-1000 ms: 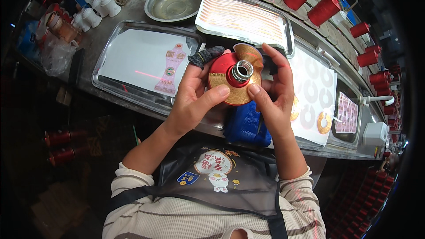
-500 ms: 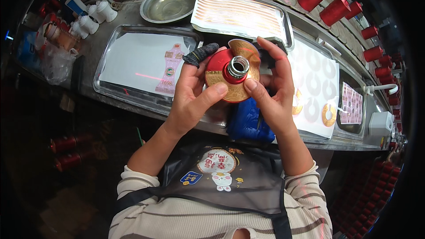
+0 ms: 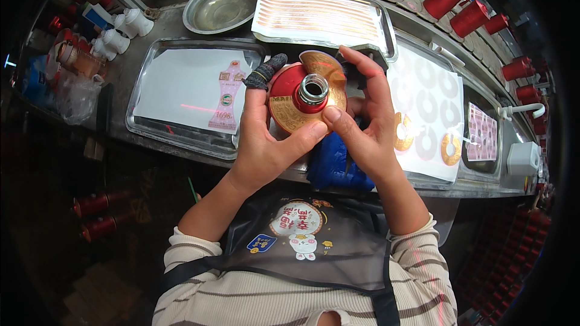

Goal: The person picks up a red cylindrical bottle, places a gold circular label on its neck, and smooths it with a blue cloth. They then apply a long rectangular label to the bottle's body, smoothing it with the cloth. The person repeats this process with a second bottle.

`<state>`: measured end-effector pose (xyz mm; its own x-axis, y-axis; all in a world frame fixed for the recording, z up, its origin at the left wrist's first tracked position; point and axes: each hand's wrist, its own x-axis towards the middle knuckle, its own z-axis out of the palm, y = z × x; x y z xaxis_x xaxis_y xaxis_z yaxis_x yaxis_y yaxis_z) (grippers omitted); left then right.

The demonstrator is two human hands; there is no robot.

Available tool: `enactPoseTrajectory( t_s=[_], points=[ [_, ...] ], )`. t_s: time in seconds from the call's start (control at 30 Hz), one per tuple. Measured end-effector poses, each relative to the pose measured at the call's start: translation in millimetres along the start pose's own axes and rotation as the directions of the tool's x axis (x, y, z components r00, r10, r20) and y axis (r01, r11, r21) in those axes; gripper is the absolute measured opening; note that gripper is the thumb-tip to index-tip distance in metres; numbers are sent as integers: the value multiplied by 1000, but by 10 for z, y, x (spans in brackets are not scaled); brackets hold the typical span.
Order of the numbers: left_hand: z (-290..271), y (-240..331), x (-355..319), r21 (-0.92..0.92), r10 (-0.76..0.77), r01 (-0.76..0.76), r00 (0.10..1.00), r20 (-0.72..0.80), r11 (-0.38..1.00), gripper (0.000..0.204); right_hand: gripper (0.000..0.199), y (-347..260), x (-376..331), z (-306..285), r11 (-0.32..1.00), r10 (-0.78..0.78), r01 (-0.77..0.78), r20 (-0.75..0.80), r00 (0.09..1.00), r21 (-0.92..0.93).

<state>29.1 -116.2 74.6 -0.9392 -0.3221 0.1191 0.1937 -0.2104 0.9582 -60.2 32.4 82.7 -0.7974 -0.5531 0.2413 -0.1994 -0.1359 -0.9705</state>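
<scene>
Beyond the blue bundle (image 3: 340, 164), a gold label (image 3: 294, 115) half lifted on a red bottle (image 3: 286, 82)

The person holds the bottle just beyond the blue bundle, its open neck toward the camera. The left hand (image 3: 270, 137) is clasped around one side and the right hand (image 3: 367, 128) around the other, both thumbs on the label. Uneven thumb pressure could crease or skew it, since a curled flap (image 3: 324, 65) stands off the shoulder. The bottle's lower body is hidden, some right fingers are lost behind the flap, and any support beneath cannot be made out.
</scene>
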Motion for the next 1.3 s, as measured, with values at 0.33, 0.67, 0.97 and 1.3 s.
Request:
enactPoseTrajectory(
  t_s=[0.33,0.67,0.97,1.3],
  points=[
    [-22,-35,-20,-7,74,-74,997,1,997,88,67,-34,4,33,998,41,-41,-9,999,57],
    [-346,-390,-178,512,504,-483,857,109,710,59,71,-35,5,27,995,-51,53,29,998,-84],
    [-311,-272,-57,293,366,-353,931,13,888,54,77,-82,14,43,995,20,-16,43,999,-97],
    [-85,-79,-57,-288,-32,12,997,-68,958,50,77,-54,1,57,993,-19,24,43,999,-118]
  ],
)
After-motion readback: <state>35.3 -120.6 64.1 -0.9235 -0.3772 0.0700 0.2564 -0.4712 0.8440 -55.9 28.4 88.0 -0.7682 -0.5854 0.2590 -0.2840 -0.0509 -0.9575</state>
